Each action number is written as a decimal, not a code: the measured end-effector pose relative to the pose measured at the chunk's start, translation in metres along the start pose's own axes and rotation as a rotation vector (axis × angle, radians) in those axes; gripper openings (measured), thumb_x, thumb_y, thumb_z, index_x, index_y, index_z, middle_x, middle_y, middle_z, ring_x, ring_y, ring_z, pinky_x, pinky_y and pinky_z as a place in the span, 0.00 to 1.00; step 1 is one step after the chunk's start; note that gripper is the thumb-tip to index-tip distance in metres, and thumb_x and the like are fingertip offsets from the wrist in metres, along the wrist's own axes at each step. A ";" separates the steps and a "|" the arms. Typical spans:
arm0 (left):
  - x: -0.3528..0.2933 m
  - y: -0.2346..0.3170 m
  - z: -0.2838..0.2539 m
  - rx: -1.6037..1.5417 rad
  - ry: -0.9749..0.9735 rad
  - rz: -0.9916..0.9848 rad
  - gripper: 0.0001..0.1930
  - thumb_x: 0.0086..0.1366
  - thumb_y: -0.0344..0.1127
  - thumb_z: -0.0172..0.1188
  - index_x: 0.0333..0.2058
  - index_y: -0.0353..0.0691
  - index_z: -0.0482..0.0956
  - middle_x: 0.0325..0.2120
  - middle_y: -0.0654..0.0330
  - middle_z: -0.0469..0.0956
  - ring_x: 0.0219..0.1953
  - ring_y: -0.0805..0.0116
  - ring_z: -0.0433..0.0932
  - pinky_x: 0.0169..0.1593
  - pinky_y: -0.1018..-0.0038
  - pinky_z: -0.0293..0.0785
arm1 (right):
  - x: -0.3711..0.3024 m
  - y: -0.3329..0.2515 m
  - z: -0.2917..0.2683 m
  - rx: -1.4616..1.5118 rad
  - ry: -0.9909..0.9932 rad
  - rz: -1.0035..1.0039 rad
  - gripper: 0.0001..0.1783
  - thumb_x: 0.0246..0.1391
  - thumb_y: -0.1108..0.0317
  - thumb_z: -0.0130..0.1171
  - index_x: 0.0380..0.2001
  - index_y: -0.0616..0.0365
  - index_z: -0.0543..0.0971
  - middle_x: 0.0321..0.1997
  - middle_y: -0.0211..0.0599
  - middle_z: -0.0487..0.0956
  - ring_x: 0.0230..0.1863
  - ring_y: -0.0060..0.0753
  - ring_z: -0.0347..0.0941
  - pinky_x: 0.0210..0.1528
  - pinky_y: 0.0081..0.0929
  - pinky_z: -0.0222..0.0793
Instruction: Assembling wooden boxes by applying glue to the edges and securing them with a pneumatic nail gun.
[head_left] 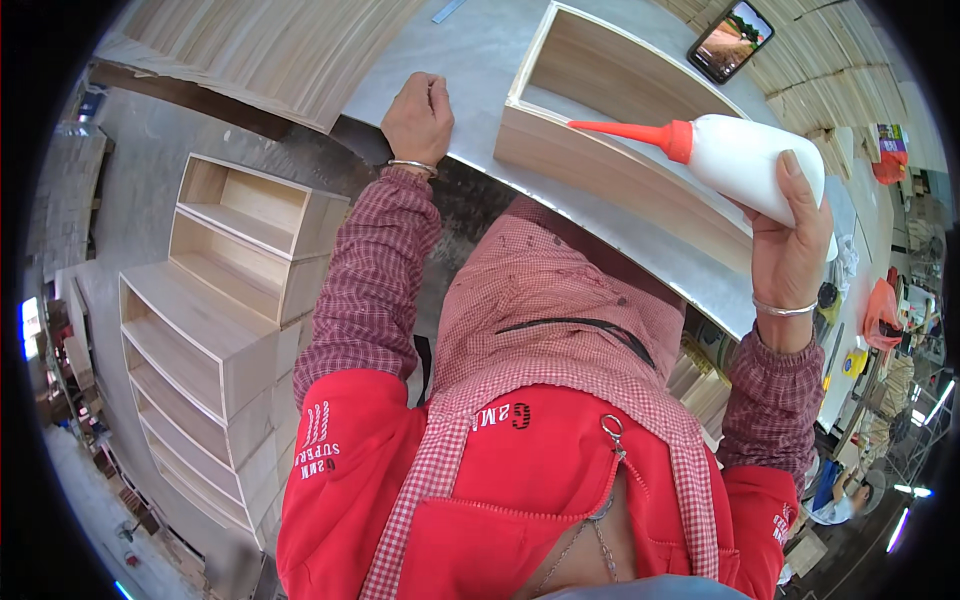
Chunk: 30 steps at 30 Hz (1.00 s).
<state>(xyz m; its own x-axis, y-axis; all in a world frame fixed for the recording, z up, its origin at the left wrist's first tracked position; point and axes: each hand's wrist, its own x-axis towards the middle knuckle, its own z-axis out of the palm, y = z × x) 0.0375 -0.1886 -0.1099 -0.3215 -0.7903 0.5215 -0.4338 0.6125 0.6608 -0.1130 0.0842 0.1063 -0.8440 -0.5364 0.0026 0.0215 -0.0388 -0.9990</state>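
Note:
My right hand (790,235) is wrapped round a white squeeze bottle (745,160) with a long red nozzle. The bottle is tilted nearly level, and its red tip points left, over the near long side of a wooden box frame (600,150). This frame is open at the top and lies on the grey metal tabletop (475,100). To the left of the frame, my left hand (418,120) rests as a loose fist at the table's near edge. No thing shows in its curled fingers, whose inner side is turned away.
A phone (731,40) with a lit screen lies beyond the frame. Stacked wooden boards (260,50) stand at the far left, more boards (830,60) at the far right. Several finished box frames (215,350) are piled on the floor at left. A person (840,500) is at the far right.

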 end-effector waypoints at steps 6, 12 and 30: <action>0.001 0.000 0.004 0.025 -0.025 -0.009 0.07 0.60 0.38 0.53 0.30 0.42 0.74 0.24 0.55 0.77 0.26 0.54 0.76 0.30 0.62 0.70 | -0.010 -0.003 -0.033 -0.009 0.077 -0.013 0.22 0.52 0.62 0.58 0.46 0.65 0.69 0.43 0.41 0.74 0.43 0.33 0.74 0.43 0.32 0.74; 0.001 -0.004 0.007 0.062 -0.023 0.000 0.07 0.60 0.39 0.53 0.30 0.43 0.75 0.22 0.56 0.76 0.26 0.55 0.76 0.30 0.64 0.70 | -0.020 -0.001 -0.082 -0.055 0.151 -0.005 0.20 0.54 0.63 0.56 0.46 0.64 0.69 0.44 0.40 0.74 0.44 0.34 0.75 0.43 0.33 0.75; 0.003 -0.054 0.009 0.225 -0.221 0.127 0.18 0.52 0.46 0.54 0.36 0.38 0.74 0.27 0.49 0.77 0.33 0.46 0.76 0.34 0.60 0.70 | -0.075 0.004 -0.209 -0.024 0.475 -0.021 0.22 0.54 0.64 0.56 0.47 0.68 0.67 0.46 0.46 0.73 0.46 0.42 0.74 0.45 0.40 0.75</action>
<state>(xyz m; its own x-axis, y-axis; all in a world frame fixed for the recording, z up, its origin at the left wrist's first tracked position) 0.0525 -0.2242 -0.1494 -0.5487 -0.7071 0.4459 -0.5454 0.7071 0.4501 -0.1615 0.3002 0.0930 -0.9959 -0.0902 0.0081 -0.0061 -0.0226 -0.9997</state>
